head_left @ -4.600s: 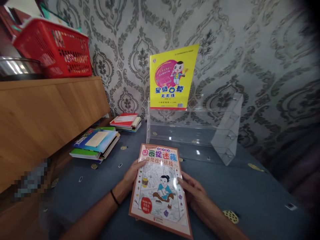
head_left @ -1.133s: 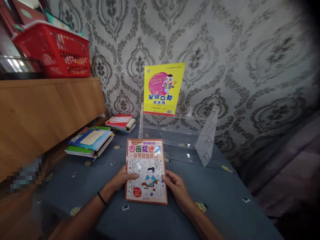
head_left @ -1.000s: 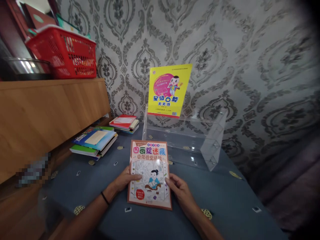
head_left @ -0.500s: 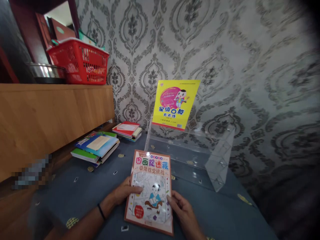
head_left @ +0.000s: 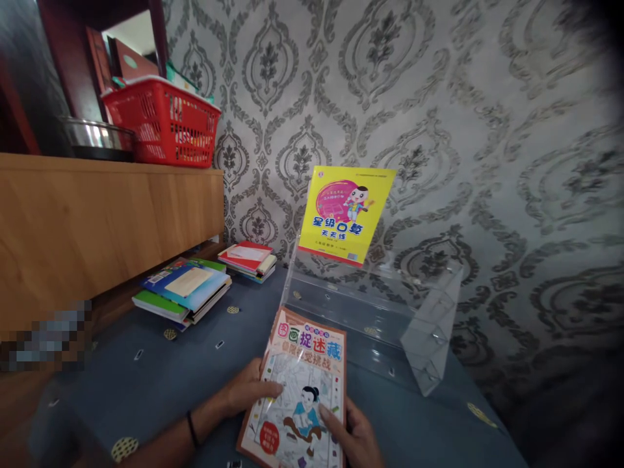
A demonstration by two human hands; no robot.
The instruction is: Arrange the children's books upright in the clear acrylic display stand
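An orange-bordered picture book (head_left: 302, 383) with a cartoon figure on its cover is held between my two hands, cover facing me. My left hand (head_left: 251, 390) grips its left edge, thumb lying on the cover. On the right edge, my right hand (head_left: 351, 432) is closed round the book with the thumb on the front. Just beyond it stands a clear plastic rack (head_left: 429, 331). A yellow workbook (head_left: 344, 214) leans upright at the left part of the rack's top tier.
Two stacks of books lie to the left: a nearer blue and green stack (head_left: 188, 289) and a farther red-topped stack (head_left: 247, 257). A wooden cabinet (head_left: 112, 221) carries a red basket (head_left: 168, 123) and a metal bowl (head_left: 97, 136). Patterned wallpaper (head_left: 302, 84) rises behind.
The picture book has come lower and closer to me, tilting slightly clockwise. My right thumb has slid further onto its cover. The view has shifted a little.
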